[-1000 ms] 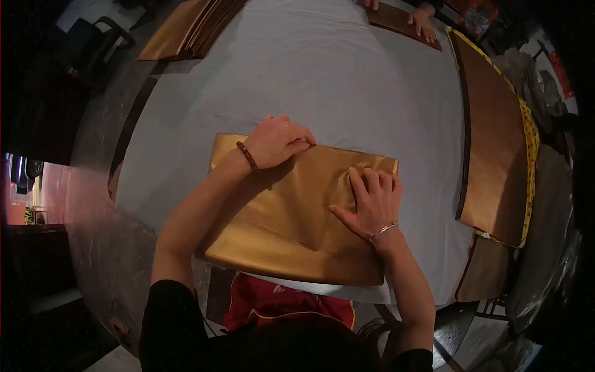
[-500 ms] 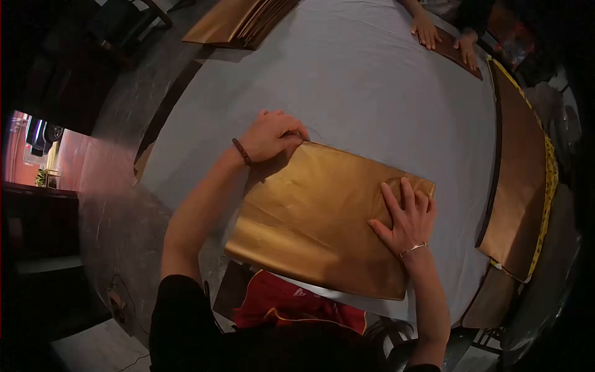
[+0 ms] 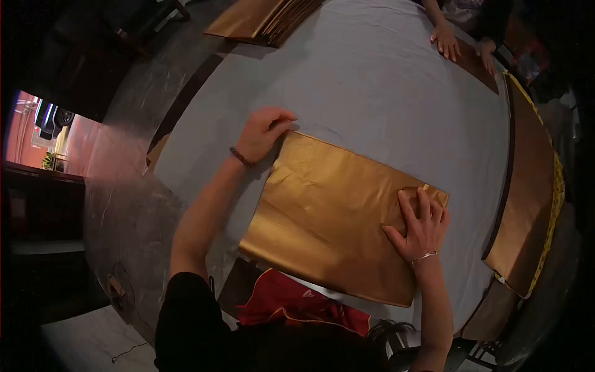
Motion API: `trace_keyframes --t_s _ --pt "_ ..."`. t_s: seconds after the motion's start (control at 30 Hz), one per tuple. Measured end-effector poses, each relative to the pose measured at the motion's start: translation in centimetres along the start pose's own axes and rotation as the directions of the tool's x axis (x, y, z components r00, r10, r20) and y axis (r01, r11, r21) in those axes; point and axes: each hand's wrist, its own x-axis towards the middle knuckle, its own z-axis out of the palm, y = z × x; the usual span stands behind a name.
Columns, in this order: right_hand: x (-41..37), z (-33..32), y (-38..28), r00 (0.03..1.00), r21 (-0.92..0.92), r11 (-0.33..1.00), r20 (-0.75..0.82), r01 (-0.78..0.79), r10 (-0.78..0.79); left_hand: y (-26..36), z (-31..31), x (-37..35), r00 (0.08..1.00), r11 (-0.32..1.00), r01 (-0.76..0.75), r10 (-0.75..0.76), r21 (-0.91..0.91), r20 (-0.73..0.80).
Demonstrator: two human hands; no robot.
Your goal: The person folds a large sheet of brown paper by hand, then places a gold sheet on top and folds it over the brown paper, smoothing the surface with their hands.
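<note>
A folded sheet of gold, leather-like material (image 3: 328, 214) lies in front of me, slightly creased, with a rounded fold along its near edge. At its far left corner, my left hand (image 3: 263, 135) is closed in a pinch, with thumb and fingertips at the corner. My right hand (image 3: 424, 229) rests flat with fingers spread on the right part of the sheet, near its far right corner. A pale cloth (image 3: 359, 80) covers the table under the sheet.
A stack of folded brown-gold pieces (image 3: 266, 22) sits at the far left edge. Another person's hands (image 3: 445, 40) press on a brown piece (image 3: 476, 65) at the far right. A long brown panel with yellow edging (image 3: 530, 186) lies along the right side. Red cloth (image 3: 297, 301) is below the near edge.
My left hand has lifted slightly off the far left corner area, its fingers a little further from the sheet. The whole view has shifted a little; my right hand stays on the sheet.
</note>
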Motion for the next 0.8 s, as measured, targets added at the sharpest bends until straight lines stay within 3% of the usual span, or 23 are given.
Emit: trace_keyframes --t_s 0.07,0.2,0.27,0.3,0.37,0.5,0.57,0.63,0.8 --pt "0.1 -0.1 -0.1 1.000 0.002 1.000 0.002 -0.006 0.006 0.1 -0.1 -0.8 0.993 0.999 0.018 -0.021 -0.027 -0.115" --pt "-0.1 -0.1 -0.2 0.999 0.017 0.999 0.022 -0.028 0.028 0.8 0.2 -1.9 0.976 0.978 0.118 -0.146 -0.173 -0.164" --pt "-0.3 0.2 -0.1 0.999 0.019 0.999 0.034 -0.044 0.043 1.7 1.0 -3.2 0.975 0.971 -0.016 0.067 0.237 -0.211" --pt "-0.4 0.4 -0.1 0.998 0.050 0.997 0.025 -0.051 0.050 3.8 1.5 -3.9 0.972 0.935 -0.098 0.163 0.340 -0.169" --pt "-0.4 0.4 0.0 0.998 0.069 0.996 0.023 -0.061 0.060 7.8 2.2 -5.1 0.959 0.855 -0.284 0.262 0.435 0.110" --pt "-0.5 0.4 0.2 0.993 0.059 0.997 0.102 -0.059 0.053 10.4 5.3 -8.3 0.881 0.829 -0.388 0.206 0.403 0.426" --pt "-0.3 0.5 0.2 0.982 0.103 0.991 0.179 -0.084 0.064 10.3 5.8 -8.9 0.892 0.811 -0.379 0.192 0.445 0.409" --pt "-0.3 0.8 0.6 0.987 0.102 0.992 0.153 -0.071 0.055 10.2 5.6 -9.1 0.897 0.780 -0.348 0.114 0.521 0.428" --pt "-0.5 0.9 0.6 0.979 0.132 0.986 0.188 -0.102 0.076 8.3 4.8 -10.0 0.950 0.755 -0.270 0.107 0.598 0.294"
